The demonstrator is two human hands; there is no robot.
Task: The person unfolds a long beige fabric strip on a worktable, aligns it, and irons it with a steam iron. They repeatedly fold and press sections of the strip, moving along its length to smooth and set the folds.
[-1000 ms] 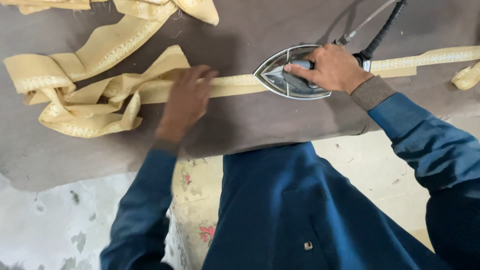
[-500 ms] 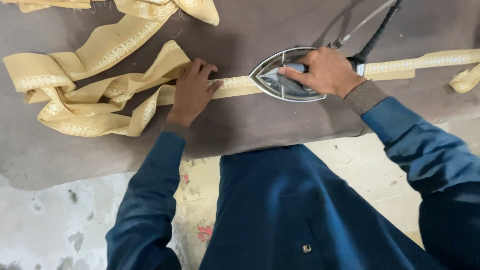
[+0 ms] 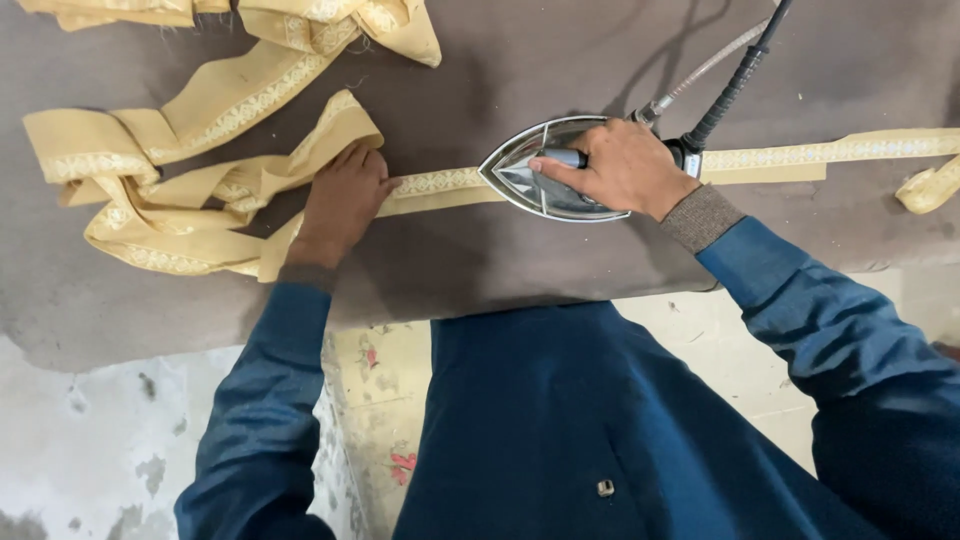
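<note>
A long yellow embroidered fabric strip (image 3: 440, 185) lies across a brown padded board (image 3: 500, 60). My right hand (image 3: 620, 165) grips the handle of a shiny metal iron (image 3: 530, 178), which rests on the strip with its tip pointing left. My left hand (image 3: 345, 195) lies flat on the strip just left of the iron, fingers closed over the cloth, pressing it onto the board. Left of that hand the strip bunches into loose folds (image 3: 170, 210).
A black cord (image 3: 735, 80) and a grey hose (image 3: 700, 70) run from the iron's back up to the top right. More folded yellow strip (image 3: 330, 20) lies at the top. The strip's tail curls at the right edge (image 3: 925, 188). Below the board is pale stained floor (image 3: 90, 440).
The iron has slid a little to the left along the strip. My left hand has shifted left with it and stays pressed on the cloth.
</note>
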